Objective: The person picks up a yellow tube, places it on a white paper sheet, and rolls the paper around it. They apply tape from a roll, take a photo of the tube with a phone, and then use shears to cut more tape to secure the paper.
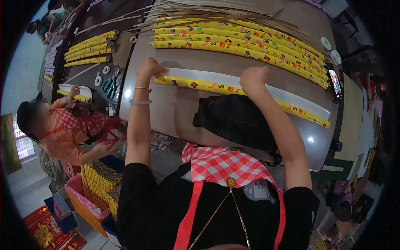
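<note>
A yellow patterned wrapping paper roll (208, 86) lies across the table in front of me, partly rolled up, with its white underside (287, 93) spread out along the far side. At the roll's left end, my left hand (149, 68) is closed on the paper's edge. My right hand (254, 79) is also closed, near the middle of the sheet at its far edge; its fingertips are partly hidden. Just nearer to me than the roll sits a black cloth bundle (235, 121), partly covered by my right forearm.
Several rolled yellow tubes (233, 45) lie farther back, with thin strips (233, 12) above them. A phone (334, 83) and tape rolls (335, 57) stand at the right. On the left are scissors (109, 87), and a co-worker (66, 129) handling another paper sheet. A basket (85, 204) holds yellow rolls.
</note>
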A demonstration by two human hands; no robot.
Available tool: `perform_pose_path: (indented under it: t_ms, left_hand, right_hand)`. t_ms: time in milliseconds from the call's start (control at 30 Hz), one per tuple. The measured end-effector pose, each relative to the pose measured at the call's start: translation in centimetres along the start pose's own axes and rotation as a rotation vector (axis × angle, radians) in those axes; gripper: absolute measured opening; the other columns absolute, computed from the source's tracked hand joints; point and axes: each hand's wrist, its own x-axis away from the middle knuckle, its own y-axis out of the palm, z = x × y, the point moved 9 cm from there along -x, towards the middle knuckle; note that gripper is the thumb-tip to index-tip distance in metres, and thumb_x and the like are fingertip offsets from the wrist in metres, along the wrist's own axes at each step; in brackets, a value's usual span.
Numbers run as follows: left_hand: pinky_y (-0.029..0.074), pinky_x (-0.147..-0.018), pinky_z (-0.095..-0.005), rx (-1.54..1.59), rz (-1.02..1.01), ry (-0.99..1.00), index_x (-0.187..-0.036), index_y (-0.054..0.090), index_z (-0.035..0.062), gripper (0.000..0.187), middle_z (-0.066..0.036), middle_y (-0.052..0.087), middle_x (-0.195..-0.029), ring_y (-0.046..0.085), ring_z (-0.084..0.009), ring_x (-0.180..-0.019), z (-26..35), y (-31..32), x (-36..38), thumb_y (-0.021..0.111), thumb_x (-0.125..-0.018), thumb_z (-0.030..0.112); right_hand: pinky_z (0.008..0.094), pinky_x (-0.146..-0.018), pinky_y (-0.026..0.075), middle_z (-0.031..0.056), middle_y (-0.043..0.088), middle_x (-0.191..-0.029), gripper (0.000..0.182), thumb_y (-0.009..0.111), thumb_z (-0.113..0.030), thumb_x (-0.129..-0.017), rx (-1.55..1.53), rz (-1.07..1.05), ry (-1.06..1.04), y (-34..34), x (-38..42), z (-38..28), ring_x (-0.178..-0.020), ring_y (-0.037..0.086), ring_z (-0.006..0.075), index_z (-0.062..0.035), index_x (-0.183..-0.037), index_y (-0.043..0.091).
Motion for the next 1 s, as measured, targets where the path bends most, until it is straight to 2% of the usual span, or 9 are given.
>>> perform_pose_path:
  t_ms: [233, 367, 467, 533, 567, 633, 700, 867, 1000]
  left_hand:
    - [0.048, -0.063, -0.0332, 0.013, -0.043, -0.066, -0.069, 0.066, 0.0063, 0.037, -0.008, 0.064, -0.067, 0.062, -0.0210, -0.066, -2.4, -0.1, -1.5, 0.075, -0.058, 0.041]
    - [0.047, -0.062, -0.0336, 0.126, -0.118, -0.017, -0.069, 0.066, 0.0060, 0.038, -0.008, 0.064, -0.069, 0.062, -0.0212, -0.067, -3.0, 0.6, -1.9, 0.075, -0.057, 0.040]
    - [0.048, -0.064, -0.0339, 0.094, 0.001, -0.023, -0.071, 0.066, 0.0065, 0.035, -0.011, 0.065, -0.072, 0.063, -0.0228, -0.069, -2.2, -1.5, 0.5, 0.075, -0.058, 0.038]
    - [0.049, -0.063, -0.0358, -0.017, 0.323, -0.040, -0.075, 0.065, 0.0053, 0.030, -0.015, 0.064, -0.074, 0.063, -0.0258, -0.070, -1.0, -4.8, 2.9, 0.075, -0.062, 0.031]
    - [0.049, -0.063, -0.0358, -0.019, 0.322, -0.041, -0.075, 0.065, 0.0053, 0.030, -0.015, 0.064, -0.074, 0.063, -0.0258, -0.070, -0.2, -4.9, 3.7, 0.075, -0.062, 0.031]
    - [0.047, -0.066, -0.0417, -0.082, 0.603, 0.043, -0.085, 0.064, 0.0062, 0.024, -0.015, 0.063, -0.085, 0.059, -0.0320, -0.080, 2.9, -6.6, 6.2, 0.069, -0.071, 0.025]
    - [0.046, -0.067, -0.0370, -0.132, 0.766, 0.303, -0.082, 0.060, 0.0065, 0.023, -0.014, 0.061, -0.080, 0.058, -0.0286, -0.079, 7.7, -6.3, 8.4, 0.069, -0.070, 0.024]
    - [0.045, -0.070, -0.0391, 0.049, 0.519, 0.640, -0.077, 0.059, 0.0085, 0.012, -0.011, 0.061, -0.079, 0.056, -0.0308, -0.082, 18.4, 0.0, 10.4, 0.063, -0.070, 0.017]
    - [0.046, -0.066, -0.0402, 0.042, 0.473, 0.779, -0.075, 0.059, 0.0079, 0.009, -0.011, 0.060, -0.076, 0.056, -0.0313, -0.079, 24.2, 2.6, 12.1, 0.061, -0.069, 0.015]
  right_hand:
    - [0.0368, -0.058, 0.030, 0.0019, 0.063, -0.074, 0.014, 0.053, -0.012, -0.078, -0.016, 0.014, -0.006, -0.4, 0.2, -0.1, -0.067, 0.057, 0.0195, -0.0134, -0.081, 0.067]
    - [0.0370, -0.064, 0.035, 0.0039, 0.066, -0.082, 0.022, 0.048, -0.017, -0.078, -0.028, 0.011, 0.038, -0.2, 0.1, 0.2, -0.080, 0.061, 0.0211, -0.0137, -0.085, 0.069]
    - [0.0370, -0.060, 0.032, 0.0022, 0.063, -0.075, 0.016, 0.052, -0.014, -0.077, 0.010, 0.044, 0.037, -0.1, 0.0, 0.0, -0.071, 0.057, 0.0203, -0.0130, -0.080, 0.068]
    - [0.0369, -0.055, 0.030, 0.0009, 0.059, -0.068, 0.012, 0.055, -0.012, -0.076, 0.056, 0.050, 0.015, -0.1, 0.1, -0.3, -0.062, 0.054, 0.0193, -0.0123, -0.076, 0.066]
    - [0.0371, -0.054, 0.031, 0.0009, 0.059, -0.068, 0.011, 0.055, -0.012, -0.076, 0.053, 0.064, 0.009, -0.3, 0.1, -0.3, -0.062, 0.054, 0.0192, -0.0125, -0.076, 0.066]
    - [0.0372, -0.054, 0.031, 0.0010, 0.059, -0.067, 0.011, 0.055, -0.012, -0.076, 0.053, 0.078, 0.004, -0.4, 0.1, -0.5, -0.062, 0.054, 0.0191, -0.0127, -0.075, 0.066]
    - [0.0370, -0.053, 0.030, 0.0013, 0.059, -0.069, 0.011, 0.056, -0.011, -0.076, 0.033, 0.047, -0.001, -0.3, -0.1, -0.6, -0.062, 0.053, 0.0194, -0.0129, -0.077, 0.066]
    - [0.0415, -0.058, 0.032, 0.0022, 0.061, -0.077, 0.018, 0.056, -0.012, -0.076, 0.047, -0.014, -0.033, -1.0, 1.1, -1.1, -0.069, 0.055, 0.0199, -0.0115, -0.090, 0.066]
    - [0.0397, -0.057, 0.033, 0.0000, 0.062, -0.079, 0.018, 0.051, -0.021, -0.079, 0.061, 0.006, 0.026, -0.9, 0.5, -1.1, -0.071, 0.056, 0.0184, -0.0163, -0.087, 0.066]
